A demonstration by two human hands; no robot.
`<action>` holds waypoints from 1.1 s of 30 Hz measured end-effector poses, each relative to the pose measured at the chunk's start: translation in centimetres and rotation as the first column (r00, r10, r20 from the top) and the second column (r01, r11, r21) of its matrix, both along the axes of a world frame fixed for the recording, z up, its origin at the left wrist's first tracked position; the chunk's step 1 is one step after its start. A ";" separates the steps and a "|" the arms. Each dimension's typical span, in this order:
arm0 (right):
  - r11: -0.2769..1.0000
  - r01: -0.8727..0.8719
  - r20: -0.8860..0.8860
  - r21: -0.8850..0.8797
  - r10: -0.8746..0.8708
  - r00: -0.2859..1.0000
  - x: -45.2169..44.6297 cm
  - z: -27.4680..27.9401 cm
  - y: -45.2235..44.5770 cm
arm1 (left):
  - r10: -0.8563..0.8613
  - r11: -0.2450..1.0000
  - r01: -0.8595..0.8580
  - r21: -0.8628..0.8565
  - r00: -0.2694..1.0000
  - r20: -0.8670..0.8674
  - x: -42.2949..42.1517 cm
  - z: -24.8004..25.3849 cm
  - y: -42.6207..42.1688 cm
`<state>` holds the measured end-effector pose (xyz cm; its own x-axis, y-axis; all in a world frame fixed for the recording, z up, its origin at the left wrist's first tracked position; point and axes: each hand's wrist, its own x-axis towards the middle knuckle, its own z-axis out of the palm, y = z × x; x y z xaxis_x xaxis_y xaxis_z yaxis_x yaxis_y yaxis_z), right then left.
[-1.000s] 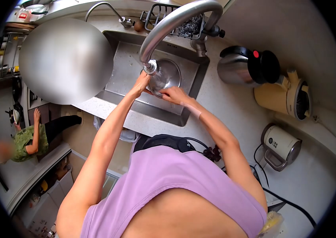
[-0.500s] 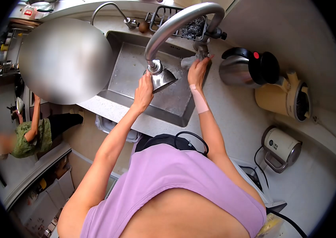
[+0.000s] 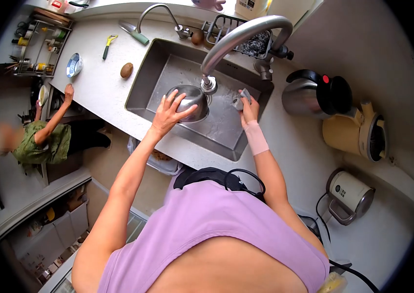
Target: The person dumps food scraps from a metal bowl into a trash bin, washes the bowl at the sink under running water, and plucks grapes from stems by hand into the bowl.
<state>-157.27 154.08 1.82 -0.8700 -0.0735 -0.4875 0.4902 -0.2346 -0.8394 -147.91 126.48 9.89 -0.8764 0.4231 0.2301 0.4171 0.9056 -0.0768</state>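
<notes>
My left hand spreads its fingers and thumb across a shiny metal bowl, gripping it low in the steel sink. Part of the bowl is hidden under that hand. To its right, my right hand pinches a crumpled grey cloth above the right side of the basin. A pink band wraps the right wrist. The large curved faucet arches over the sink, and its spray head hangs just beside the bowl.
A brown oval fruit, a peeler, a knife and a blue-patterned bowl lie on the left counter. A metal kettle stands right of the sink. Another person is at the far left.
My left hand has gone from the faucet's spray head, where the bowl was, to lower left with the bowl. My right hand has come away from the faucet base, carrying the cloth.
</notes>
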 end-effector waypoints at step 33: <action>0.887 0.059 0.500 -0.459 0.203 0.842 4.0 -2.3 -1.5 | 0.384 0.923 -0.385 -0.021 0.922 -0.042 -0.8 5.0 -4.9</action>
